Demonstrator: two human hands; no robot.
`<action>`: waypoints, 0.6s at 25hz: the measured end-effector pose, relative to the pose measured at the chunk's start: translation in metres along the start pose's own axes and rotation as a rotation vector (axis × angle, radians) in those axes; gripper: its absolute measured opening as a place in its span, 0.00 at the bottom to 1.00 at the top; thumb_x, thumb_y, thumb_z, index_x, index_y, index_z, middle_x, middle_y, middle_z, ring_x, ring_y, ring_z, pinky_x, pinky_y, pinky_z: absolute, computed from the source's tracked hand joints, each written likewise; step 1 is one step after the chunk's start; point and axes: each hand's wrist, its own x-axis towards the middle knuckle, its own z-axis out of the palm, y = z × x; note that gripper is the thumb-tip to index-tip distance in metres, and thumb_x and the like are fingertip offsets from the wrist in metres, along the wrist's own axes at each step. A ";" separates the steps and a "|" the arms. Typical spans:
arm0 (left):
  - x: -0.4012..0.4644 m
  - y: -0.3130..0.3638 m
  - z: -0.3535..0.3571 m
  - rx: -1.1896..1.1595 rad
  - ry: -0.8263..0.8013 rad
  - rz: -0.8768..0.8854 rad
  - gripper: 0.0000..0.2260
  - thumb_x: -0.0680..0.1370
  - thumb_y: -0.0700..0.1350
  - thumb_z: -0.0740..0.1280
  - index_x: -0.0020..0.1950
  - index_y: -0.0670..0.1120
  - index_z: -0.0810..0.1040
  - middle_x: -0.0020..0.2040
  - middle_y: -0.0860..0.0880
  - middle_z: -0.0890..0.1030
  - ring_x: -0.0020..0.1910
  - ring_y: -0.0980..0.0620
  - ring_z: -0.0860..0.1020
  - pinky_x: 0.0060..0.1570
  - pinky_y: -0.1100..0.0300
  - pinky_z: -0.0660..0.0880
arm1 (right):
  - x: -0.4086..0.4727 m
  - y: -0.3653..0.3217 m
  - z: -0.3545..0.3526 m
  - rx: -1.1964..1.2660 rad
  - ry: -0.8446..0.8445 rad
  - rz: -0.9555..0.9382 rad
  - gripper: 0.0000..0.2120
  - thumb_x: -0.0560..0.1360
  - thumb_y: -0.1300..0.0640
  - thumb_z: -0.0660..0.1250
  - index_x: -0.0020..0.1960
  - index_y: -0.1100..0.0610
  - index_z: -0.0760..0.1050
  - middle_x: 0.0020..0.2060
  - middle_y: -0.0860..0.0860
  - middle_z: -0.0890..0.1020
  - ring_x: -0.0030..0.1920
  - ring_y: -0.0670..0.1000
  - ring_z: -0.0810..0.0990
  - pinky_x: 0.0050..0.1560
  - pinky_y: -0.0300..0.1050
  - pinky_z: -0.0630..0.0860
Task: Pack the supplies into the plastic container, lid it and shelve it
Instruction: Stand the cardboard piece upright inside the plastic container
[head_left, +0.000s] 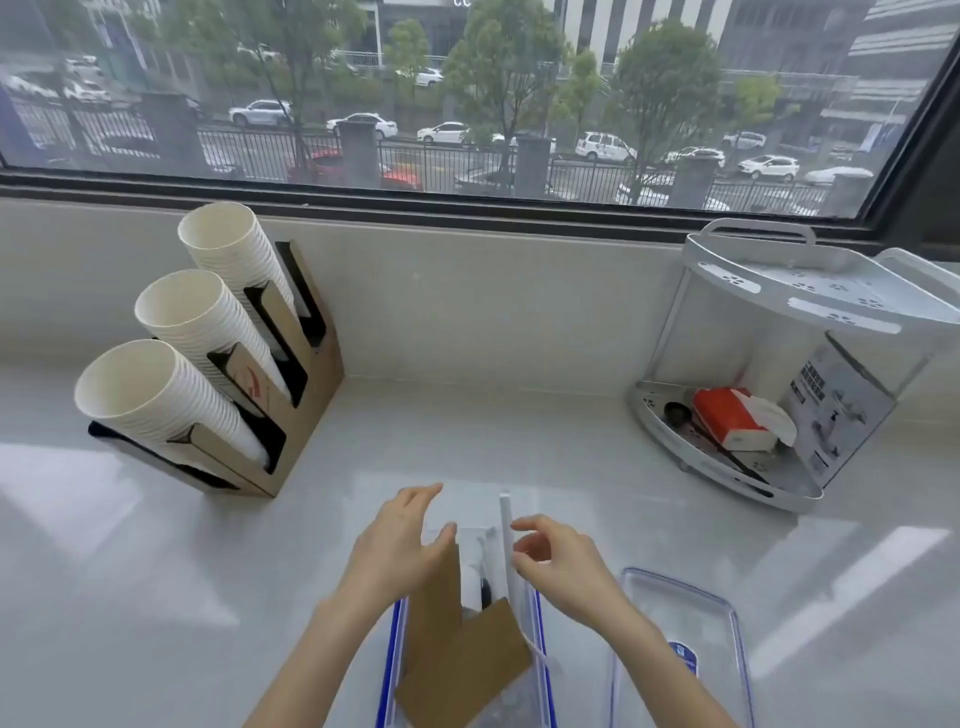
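Note:
A clear plastic container (389, 670) with blue rims stands at the bottom centre. Brown cardboard sleeves (462, 660) lean out of it, and a dark utensil (485, 592) shows behind them. A clear packet (470, 506) rises above the container between my hands. My left hand (400, 551) grips its left side, thumb in front by the cardboard's top edge and fingers behind. My right hand (561, 564) pinches an upright white straw (506, 540) between forefinger and thumb. The clear lid (680, 603) with a blue label lies flat to the right of the container.
A cardboard holder with three stacks of white paper cups (208, 358) stands at the back left. A white two-tier corner shelf (779, 364) at the back right holds a red tissue pack (727, 421), a black spoon and a leaflet. The pale counter ends at a windowsill.

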 end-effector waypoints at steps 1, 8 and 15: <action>-0.002 -0.002 0.004 0.002 -0.027 -0.018 0.24 0.77 0.52 0.58 0.73 0.50 0.59 0.71 0.52 0.66 0.67 0.53 0.68 0.64 0.56 0.69 | 0.000 0.003 0.004 -0.013 -0.039 0.017 0.18 0.75 0.56 0.61 0.65 0.54 0.69 0.57 0.52 0.80 0.48 0.46 0.75 0.49 0.34 0.69; -0.012 -0.013 0.030 -0.002 -0.090 -0.054 0.24 0.77 0.53 0.58 0.72 0.50 0.60 0.72 0.52 0.66 0.67 0.52 0.68 0.64 0.57 0.70 | -0.004 0.019 0.018 -0.026 -0.147 0.078 0.19 0.75 0.56 0.61 0.65 0.53 0.69 0.59 0.53 0.78 0.49 0.47 0.75 0.49 0.34 0.70; -0.020 -0.015 0.038 0.027 -0.123 -0.086 0.20 0.76 0.55 0.60 0.66 0.52 0.66 0.66 0.53 0.71 0.62 0.53 0.71 0.58 0.59 0.72 | -0.007 0.025 0.025 -0.033 -0.180 0.086 0.19 0.74 0.59 0.61 0.65 0.53 0.69 0.55 0.52 0.79 0.49 0.47 0.74 0.50 0.35 0.70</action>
